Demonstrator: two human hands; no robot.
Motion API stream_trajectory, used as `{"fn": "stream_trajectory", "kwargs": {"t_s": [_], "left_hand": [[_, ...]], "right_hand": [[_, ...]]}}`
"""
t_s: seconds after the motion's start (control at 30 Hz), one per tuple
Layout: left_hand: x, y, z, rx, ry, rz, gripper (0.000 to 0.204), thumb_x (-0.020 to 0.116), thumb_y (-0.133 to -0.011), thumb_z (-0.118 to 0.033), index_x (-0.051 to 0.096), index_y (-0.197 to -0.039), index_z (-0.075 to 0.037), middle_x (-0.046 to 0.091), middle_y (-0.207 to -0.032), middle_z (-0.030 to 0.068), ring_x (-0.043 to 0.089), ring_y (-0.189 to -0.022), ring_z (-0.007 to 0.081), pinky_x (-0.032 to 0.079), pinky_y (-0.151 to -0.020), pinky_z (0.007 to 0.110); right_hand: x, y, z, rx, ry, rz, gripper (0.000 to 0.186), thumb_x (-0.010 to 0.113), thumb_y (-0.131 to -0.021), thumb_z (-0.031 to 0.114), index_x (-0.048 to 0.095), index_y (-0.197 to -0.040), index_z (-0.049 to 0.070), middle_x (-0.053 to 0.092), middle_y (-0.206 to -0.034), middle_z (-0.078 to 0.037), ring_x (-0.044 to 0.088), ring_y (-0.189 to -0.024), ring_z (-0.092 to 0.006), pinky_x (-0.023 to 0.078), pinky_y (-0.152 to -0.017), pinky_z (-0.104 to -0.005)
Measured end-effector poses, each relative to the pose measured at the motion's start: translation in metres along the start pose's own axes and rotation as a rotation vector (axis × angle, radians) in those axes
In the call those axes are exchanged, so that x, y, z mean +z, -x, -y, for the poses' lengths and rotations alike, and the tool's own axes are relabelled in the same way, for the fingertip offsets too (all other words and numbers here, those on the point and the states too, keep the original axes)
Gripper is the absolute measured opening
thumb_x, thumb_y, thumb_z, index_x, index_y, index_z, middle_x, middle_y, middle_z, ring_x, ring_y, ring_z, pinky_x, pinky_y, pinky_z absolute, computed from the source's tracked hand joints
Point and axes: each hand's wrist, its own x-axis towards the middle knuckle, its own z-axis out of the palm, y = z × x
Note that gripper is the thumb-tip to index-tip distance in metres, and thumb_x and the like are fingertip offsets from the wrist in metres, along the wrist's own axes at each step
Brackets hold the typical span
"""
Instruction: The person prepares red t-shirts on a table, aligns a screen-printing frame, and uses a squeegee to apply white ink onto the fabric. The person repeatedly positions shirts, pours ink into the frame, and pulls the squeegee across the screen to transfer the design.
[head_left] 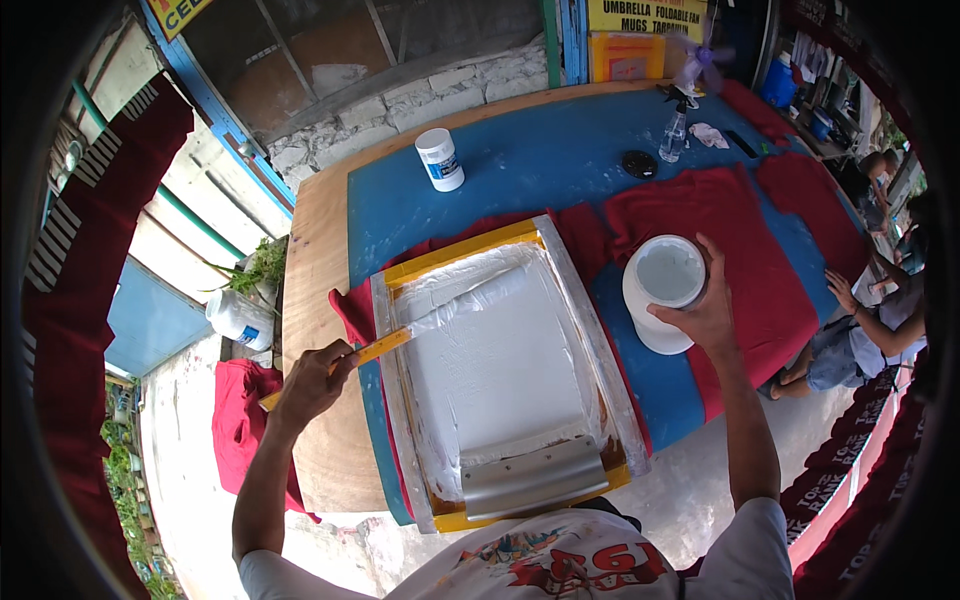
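My left hand (318, 385) is closed around a flat yellow stick (384, 345), which looks like a ruler. Its far end is coated in white ink and reaches over the screen printing frame (590, 350). White ink (480, 365) covers much of the mesh inside. A squeegee with a metal holder (535, 478) lies across the frame's near end. To the right, my right hand (712, 300) grips an open white plastic jar (655, 325) by its rim side; whitish contents show through the mouth. The frame rests over dark red cloth.
Dark red fabric pieces (740, 250) spread over the blue-topped table (540, 140). Further back stand a white jar (440, 160), a black round lid (639, 164), a spray bottle (673, 130) and a small fan (697, 68). Another white jar (240, 318) is at left. A person (870, 330) sits at right.
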Motion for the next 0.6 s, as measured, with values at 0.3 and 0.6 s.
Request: {"fn": "stream_trajectory", "kwargs": {"t_s": [0.3,0.6], "left_hand": [[0.12,-0.033,0.128,0.162,-0.181,-0.279,0.009,0.061,-0.109,-0.018,0.064,-0.107,-0.009,0.069,-0.088,0.0173,0.07,-0.076,0.0443,0.055,-0.063,0.056],[0.114,-0.041,0.153,0.12,-0.15,-0.206,0.012,0.061,-0.109,-0.019,0.064,-0.107,-0.008,0.074,-0.095,0.0168,0.072,-0.084,0.045,0.057,-0.069,0.056]], "right_hand": [[0.011,0.003,0.001,0.056,-0.04,0.019,0.124,0.104,-0.062,0.014,0.032,-0.163,0.008,0.063,-0.145,-0.02,0.062,-0.139,-0.0333,0.051,-0.118,-0.0492],[0.014,-0.001,0.009,0.07,-0.067,0.065,0.122,0.101,-0.063,0.012,0.032,-0.163,0.008,0.061,-0.147,-0.019,0.062,-0.138,-0.033,0.051,-0.118,-0.0488]]}}
